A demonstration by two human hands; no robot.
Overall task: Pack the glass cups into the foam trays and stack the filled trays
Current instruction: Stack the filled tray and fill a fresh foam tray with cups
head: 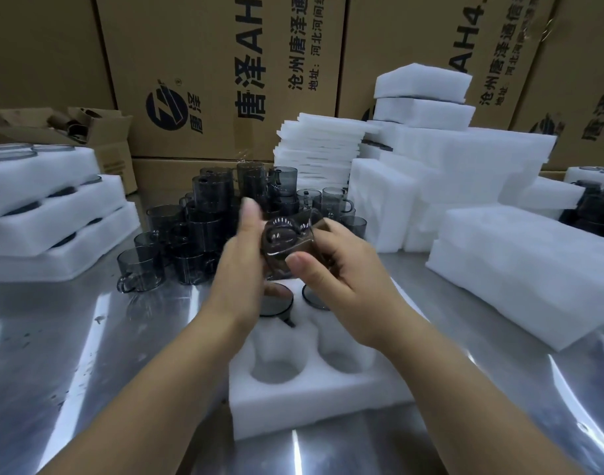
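A smoky glass cup (286,241) with a handle is held in mid air, tipped on its side, above a white foam tray (314,402). My right hand (341,269) grips the cup from the right, thumb on its near wall. My left hand (240,265) touches the cup's left side with its fingers fairly straight. The tray's two far holes hold cups (276,301); its two near holes (276,370) show bare foam. A cluster of loose smoky cups (197,228) stands behind the hands.
Filled foam trays (50,214) are stacked at the left. Foam sheets (317,152) and thick foam blocks (519,269) pile up at the right, with more cups (591,204) at the far right. Cardboard boxes (225,63) wall the back of the shiny metal table (105,354).
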